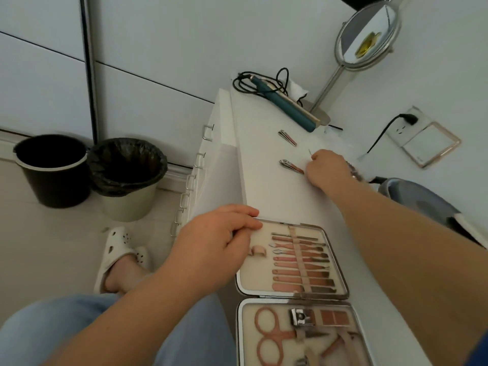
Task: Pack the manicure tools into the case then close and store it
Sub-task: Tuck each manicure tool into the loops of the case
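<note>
Pinching thin tool [310, 152], mostly hidden: right hand [328, 167] | left hand [219, 241] fingers curled on case [340, 268] corner

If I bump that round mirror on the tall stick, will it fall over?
Probably easy to tip: the mirror sits high on a thin stem above a small flat base. It looks like glass, so a fall might break it. It would likely topple, not roll.
</note>
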A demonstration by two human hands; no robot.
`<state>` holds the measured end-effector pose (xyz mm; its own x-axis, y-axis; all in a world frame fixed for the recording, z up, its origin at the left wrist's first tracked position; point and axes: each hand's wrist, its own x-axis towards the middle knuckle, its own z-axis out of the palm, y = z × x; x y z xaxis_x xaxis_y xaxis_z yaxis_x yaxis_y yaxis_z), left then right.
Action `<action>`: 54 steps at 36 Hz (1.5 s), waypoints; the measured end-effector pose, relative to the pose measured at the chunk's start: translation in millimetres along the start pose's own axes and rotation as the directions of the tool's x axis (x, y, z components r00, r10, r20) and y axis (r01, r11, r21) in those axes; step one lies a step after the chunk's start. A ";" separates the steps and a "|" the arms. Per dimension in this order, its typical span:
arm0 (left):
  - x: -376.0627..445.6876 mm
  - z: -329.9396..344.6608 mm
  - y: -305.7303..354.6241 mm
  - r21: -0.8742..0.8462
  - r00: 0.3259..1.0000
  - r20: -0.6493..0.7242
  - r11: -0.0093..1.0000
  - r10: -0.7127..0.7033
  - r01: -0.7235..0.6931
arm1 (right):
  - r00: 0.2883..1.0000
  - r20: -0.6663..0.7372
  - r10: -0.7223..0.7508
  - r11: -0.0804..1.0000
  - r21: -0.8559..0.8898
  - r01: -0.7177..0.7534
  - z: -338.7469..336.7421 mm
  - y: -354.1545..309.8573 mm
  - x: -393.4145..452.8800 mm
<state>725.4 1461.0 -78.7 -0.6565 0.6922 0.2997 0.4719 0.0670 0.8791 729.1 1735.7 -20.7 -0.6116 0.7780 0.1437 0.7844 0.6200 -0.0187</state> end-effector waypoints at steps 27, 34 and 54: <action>-0.9 -5.4 6.0 0.094 0.997 0.075 0.996 -0.011 0.004 | 0.994 0.051 -0.097 0.995 -0.031 0.098 -32.6 26.0 -109.8; -0.5 -5.1 7.0 0.114 0.997 0.078 0.993 -0.010 0.001 | 0.994 0.097 -0.052 0.973 -0.219 0.072 -39.3 18.0 -105.5; 6.6 -10.8 23.9 0.128 0.995 0.071 0.990 -0.072 0.062 | 0.910 0.077 -0.408 0.913 0.057 0.405 -63.7 14.9 -157.0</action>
<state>726.0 1459.5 -51.7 -0.6453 0.7348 0.2089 0.5016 0.2013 0.8413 843.4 1616.4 19.5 -0.8845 0.4624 0.0620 0.4624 0.8865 -0.0152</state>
